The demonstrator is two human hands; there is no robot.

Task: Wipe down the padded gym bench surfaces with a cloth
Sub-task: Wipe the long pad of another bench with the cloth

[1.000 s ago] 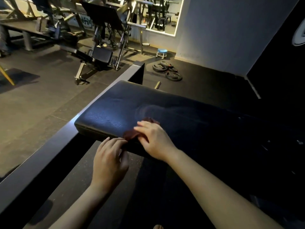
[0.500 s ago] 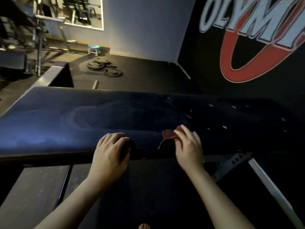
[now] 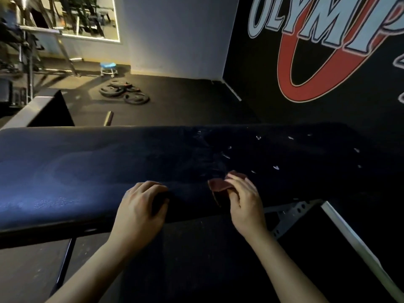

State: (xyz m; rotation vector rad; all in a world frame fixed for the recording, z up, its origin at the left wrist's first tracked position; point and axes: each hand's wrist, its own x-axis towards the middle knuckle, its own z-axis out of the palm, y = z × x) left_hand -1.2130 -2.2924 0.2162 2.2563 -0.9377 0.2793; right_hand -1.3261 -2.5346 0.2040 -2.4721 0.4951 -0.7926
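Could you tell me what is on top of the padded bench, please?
A reddish cloth pinched by the right hand, the left hand gripping the near edge, and pale flecks to the right. The pad beneath hands and cloth is hidden.

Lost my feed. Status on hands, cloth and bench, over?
Left hand grips bench pad near edge. Right hand pinches cloth on pad. White flecks beyond cloth.

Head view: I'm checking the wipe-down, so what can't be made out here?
Head view:
bench pad: right end too dark.
cloth: mostly covered by the pinching right hand.
left hand: grip on the pad's edge lost in shadow.
wall lettering: cut off by the top and right edges.
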